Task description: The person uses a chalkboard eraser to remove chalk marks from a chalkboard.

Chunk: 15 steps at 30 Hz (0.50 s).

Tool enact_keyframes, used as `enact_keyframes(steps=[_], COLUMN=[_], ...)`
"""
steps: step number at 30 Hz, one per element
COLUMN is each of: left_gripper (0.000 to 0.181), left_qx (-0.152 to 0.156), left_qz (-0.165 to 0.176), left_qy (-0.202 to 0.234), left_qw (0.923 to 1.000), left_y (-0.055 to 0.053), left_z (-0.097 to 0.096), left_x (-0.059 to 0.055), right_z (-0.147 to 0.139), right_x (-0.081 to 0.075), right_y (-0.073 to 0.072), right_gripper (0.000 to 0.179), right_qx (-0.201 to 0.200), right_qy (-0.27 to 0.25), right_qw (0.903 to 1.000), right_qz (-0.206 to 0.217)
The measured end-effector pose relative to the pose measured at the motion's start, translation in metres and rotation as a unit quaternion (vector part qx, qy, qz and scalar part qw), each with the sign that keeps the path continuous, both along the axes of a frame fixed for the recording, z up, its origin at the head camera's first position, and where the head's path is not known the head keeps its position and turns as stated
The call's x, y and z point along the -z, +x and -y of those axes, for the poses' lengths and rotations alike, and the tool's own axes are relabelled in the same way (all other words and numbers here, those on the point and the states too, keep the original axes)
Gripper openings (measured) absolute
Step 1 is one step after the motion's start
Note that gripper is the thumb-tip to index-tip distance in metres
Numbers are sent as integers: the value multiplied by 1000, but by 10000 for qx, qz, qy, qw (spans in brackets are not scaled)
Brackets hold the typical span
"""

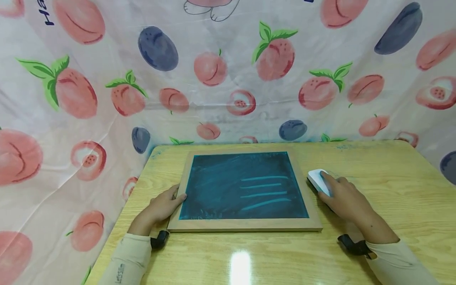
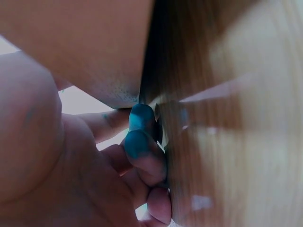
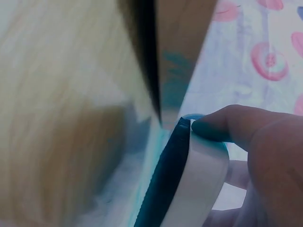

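A wooden-framed chalkboard (image 1: 213, 186) lies on the table, with several blue-green chalk lines (image 1: 265, 194) on the right half of its smudged dark surface. My left hand (image 1: 162, 206) grips its left side, thumb on top of the frame. In the left wrist view, chalk-stained fingertips (image 2: 140, 117) curl in at the frame's lower edge, close to the tabletop. Off the board's right side, my right hand (image 1: 347, 198) holds a white chalkboard eraser (image 1: 318, 180) between thumb and fingers. The eraser's dark felt side (image 3: 163, 184) faces the table in the right wrist view, beside the frame's edge (image 3: 180, 47).
The light wooden table (image 1: 235, 253) carries chalk dust near its back edge and around the eraser. A fruit-printed cloth (image 1: 221, 99) hangs behind the table and along its left side. Black camera straps (image 1: 354, 245) sit at both wrists.
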State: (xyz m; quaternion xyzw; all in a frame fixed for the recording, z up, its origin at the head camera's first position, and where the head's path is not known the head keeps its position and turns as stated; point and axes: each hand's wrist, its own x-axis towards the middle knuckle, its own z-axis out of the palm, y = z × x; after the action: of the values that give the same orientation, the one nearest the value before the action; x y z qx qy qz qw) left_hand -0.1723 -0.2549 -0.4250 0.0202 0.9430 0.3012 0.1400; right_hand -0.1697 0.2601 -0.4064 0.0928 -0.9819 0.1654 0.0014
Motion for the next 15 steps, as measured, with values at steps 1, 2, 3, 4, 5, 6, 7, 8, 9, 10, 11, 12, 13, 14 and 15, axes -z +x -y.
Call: enact_keyframes(steps=[1, 2, 3, 4, 5, 6, 7, 8, 9, 10, 11, 12, 13, 14, 15], left_gripper=[66, 66, 66, 66, 66, 66, 66, 66, 66, 66, 66, 66, 66, 66, 66], left_qx=[4, 8, 23, 28, 38, 41, 47, 48, 60, 59, 62, 67, 73, 82, 95], left_qz=[15, 30, 51, 60, 68, 66, 61, 58, 43, 31, 32, 30, 32, 31, 24], left_qy=[22, 25, 22, 16, 13, 5, -4, -17, -36, -46, -50, -57, -60, -70, -80], left_qw=[10000, 10000, 10000, 10000, 10000, 10000, 10000, 10000, 10000, 10000, 10000, 10000, 10000, 9999, 9999], left_y=[0, 0, 0, 0, 0, 0, 0, 0, 0, 1, 1, 1, 1, 2, 2], left_z=[0, 0, 0, 0, 0, 0, -1, -1, -1, -2, -2, -2, -3, -3, -3], left_x=[0, -1, -1, -1, -2, -2, -3, -4, -4, -5, -6, -6, -7, -7, -7], right_z=[1, 3, 4, 6, 8, 10, 12, 14, 16, 19, 21, 23, 25, 27, 29], right_x=[-2, -4, -5, -7, -10, -12, -14, -16, -18, -20, -22, -23, -25, -26, -26], right_y=[0, 1, 2, 3, 4, 5, 7, 8, 9, 11, 12, 13, 15, 16, 18], right_gripper=[68, 68, 68, 68, 69, 69, 69, 69, 69, 69, 69, 69, 69, 69, 69], right_qx=[-1, -4, -11, -15, -25, -38, -54, -78, -103, -123, -147, -174, -207, -236, -262], right_qy=[-8, -17, -23, -34, -36, -30, -30, -22, -13, -10, 5, 0, -10, -12, -13], right_qw=[10000, 10000, 10000, 10000, 10000, 9999, 9999, 9999, 9999, 9999, 9999, 9998, 9998, 9997, 9996], right_qz=[5, 23, 51, 72, 89, 101, 102, 92, 93, 80, 72, 71, 74, 91, 107])
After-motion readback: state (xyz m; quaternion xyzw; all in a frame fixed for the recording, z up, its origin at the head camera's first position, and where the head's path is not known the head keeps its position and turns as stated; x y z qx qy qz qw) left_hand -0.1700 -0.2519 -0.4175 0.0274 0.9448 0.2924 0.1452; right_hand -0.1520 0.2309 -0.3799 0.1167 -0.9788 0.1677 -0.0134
